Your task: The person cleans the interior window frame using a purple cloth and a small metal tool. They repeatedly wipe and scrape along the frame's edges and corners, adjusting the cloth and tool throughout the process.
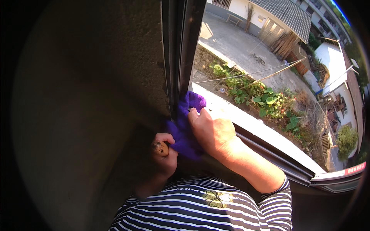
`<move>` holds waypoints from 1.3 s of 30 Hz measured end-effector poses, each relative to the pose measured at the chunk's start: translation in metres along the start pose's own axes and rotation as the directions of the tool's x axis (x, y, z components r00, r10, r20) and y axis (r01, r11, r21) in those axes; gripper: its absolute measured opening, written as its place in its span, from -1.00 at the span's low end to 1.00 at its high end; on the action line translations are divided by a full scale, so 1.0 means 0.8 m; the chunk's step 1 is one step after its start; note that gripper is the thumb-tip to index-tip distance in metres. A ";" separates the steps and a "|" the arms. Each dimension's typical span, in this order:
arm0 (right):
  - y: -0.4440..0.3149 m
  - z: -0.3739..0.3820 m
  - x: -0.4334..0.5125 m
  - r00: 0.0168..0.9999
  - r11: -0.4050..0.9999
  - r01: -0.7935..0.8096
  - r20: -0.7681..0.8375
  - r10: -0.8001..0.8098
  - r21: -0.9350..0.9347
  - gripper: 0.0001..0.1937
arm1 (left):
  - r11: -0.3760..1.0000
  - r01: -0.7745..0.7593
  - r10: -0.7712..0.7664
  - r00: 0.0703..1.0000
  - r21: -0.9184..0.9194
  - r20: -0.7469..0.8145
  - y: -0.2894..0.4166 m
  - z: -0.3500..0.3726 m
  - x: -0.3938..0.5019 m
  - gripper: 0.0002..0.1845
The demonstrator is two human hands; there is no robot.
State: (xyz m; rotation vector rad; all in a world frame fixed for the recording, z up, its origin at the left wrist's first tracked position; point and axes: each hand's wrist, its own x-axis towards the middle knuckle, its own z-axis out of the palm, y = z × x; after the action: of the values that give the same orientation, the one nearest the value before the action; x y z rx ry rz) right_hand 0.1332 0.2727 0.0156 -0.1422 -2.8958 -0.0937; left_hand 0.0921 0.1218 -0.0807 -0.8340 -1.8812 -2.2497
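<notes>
My left hand [166,161] is closed around a wooden handle [159,148] whose round, stained end faces up at me. The rest of that tool is hidden by the hand and a purple cloth [185,141]. A lower fold of the cloth touches the fingers of this hand. With bent fingers, my right hand [212,130] grips the cloth higher up, at the bottom corner of the window. There the cloth lies bunched against the dark upright window frame [185,52]. Whether the tool's tip is inside the cloth, I cannot tell.
A dark sliding-window track [271,150] runs right from the corner, beside a sunlit white outer ledge [260,130]. Left of the frame is a rough, shaded wall [130,57]. A sash corner [332,182] stands at lower right. Outside lie plants [268,101] and a concrete yard [245,43].
</notes>
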 end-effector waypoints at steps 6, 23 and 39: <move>0.004 -0.006 -0.020 0.998 0.994 0.029 -0.061 -0.023 0.101 -0.87 | 0.995 0.009 -0.007 1.000 -0.099 0.024 -0.001 0.004 0.002 -0.82; 0.052 -0.039 -0.166 0.942 0.930 -0.321 -0.036 0.333 0.177 -0.75 | 0.997 -0.043 0.042 0.999 -0.066 -0.004 0.003 0.020 -0.006 -0.76; 0.050 -0.067 -0.228 0.955 0.613 -0.180 -0.012 0.296 0.769 -0.51 | 0.955 -0.223 0.277 0.908 0.195 -0.315 0.003 -0.067 -0.007 -0.59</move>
State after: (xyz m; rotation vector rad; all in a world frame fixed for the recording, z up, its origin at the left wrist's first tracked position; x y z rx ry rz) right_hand 0.3258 0.2918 0.0253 -0.3434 -2.4752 1.1165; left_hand 0.0793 0.0694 -0.0864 -0.5803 -1.6577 -1.9191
